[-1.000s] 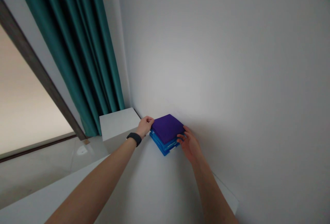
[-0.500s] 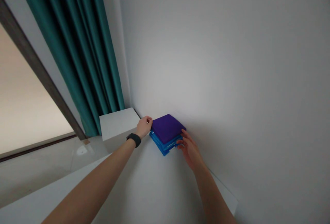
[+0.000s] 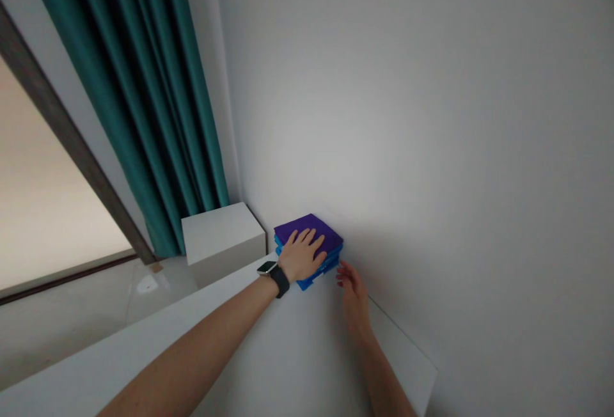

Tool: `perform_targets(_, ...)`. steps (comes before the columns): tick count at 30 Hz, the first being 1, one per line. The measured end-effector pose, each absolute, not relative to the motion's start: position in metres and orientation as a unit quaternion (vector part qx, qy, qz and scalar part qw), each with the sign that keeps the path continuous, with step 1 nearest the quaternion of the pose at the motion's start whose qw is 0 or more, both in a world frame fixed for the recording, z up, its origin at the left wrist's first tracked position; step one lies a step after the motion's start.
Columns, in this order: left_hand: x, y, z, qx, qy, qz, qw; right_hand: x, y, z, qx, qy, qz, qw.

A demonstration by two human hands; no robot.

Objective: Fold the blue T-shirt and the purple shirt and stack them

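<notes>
A purple folded item (image 3: 316, 226) lies on top of a stack of blue folded pieces (image 3: 332, 262), on a white surface against the wall. My left hand (image 3: 301, 257), with a dark watch on its wrist, rests palm down on the purple item, fingers spread. Just right of the stack is my right hand (image 3: 352, 286), its fingers loosely curled and apart, holding nothing that I can see. The front part of the stack is partly hidden by my left hand.
A white box-shaped cabinet (image 3: 223, 231) stands left of the stack. Teal curtains (image 3: 158, 103) hang behind it, beside a dark frame (image 3: 71, 142). The pale wall (image 3: 407, 116) rises directly behind the stack. The white surface's right edge ends at lower right.
My left hand has moved right from the purple item's left corner onto its top and spread flat. My right hand has come away from the stack's right side, slightly lower.
</notes>
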State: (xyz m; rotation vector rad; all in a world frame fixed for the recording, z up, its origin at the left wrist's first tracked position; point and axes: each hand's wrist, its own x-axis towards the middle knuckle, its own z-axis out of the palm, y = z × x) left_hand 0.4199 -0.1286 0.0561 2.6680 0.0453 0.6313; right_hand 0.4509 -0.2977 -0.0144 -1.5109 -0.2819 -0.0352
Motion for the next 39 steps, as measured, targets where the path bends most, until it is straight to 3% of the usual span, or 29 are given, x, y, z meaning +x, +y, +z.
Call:
perform_targets(4, 0.412, -0.108, 0.061, 0.944, 0.044, 0.256, 0.206, 0.456, -0.301, -0.003, -0.681, -0.147, -0.023, 0.717)
perform_targets(7, 0.404, -0.084, 0.063, 0.937, 0.094, 0.265, 0.209, 0.474, -0.290, 0.034, -0.695, -0.249, -0.060, 0.672)
perform_targets(10, 0.398, -0.069, 0.054, 0.920, 0.131, 0.278, 0.242, 0.504, -0.261, 0.077, -0.740, -0.403, -0.118, 0.525)
perform_targets(13, 0.399, -0.067, 0.036, 0.891, 0.151, 0.318, 0.286, 0.532, -0.225, 0.099, -0.787, -0.532, -0.110, 0.294)
perform_targets(16, 0.405, -0.076, 0.018, 0.829, 0.202, 0.379, 0.358, 0.547, -0.200, 0.095, -0.780, -0.580, -0.079, 0.221)
perform_targets(20, 0.411, -0.092, 0.007, 0.720, 0.294, 0.426, 0.463, 0.551, -0.190, 0.079, -0.783, -0.595, -0.055, 0.172)
perform_targets(29, 0.417, -0.103, -0.001, 0.736, 0.287, 0.353, 0.502, 0.546, -0.193, 0.072, -0.804, -0.589, -0.046, 0.067)
perform_targets(39, 0.405, -0.096, 0.020, 0.832, 0.168, 0.391, 0.356, 0.530, -0.195, 0.077, -0.787, -0.608, -0.081, 0.070)
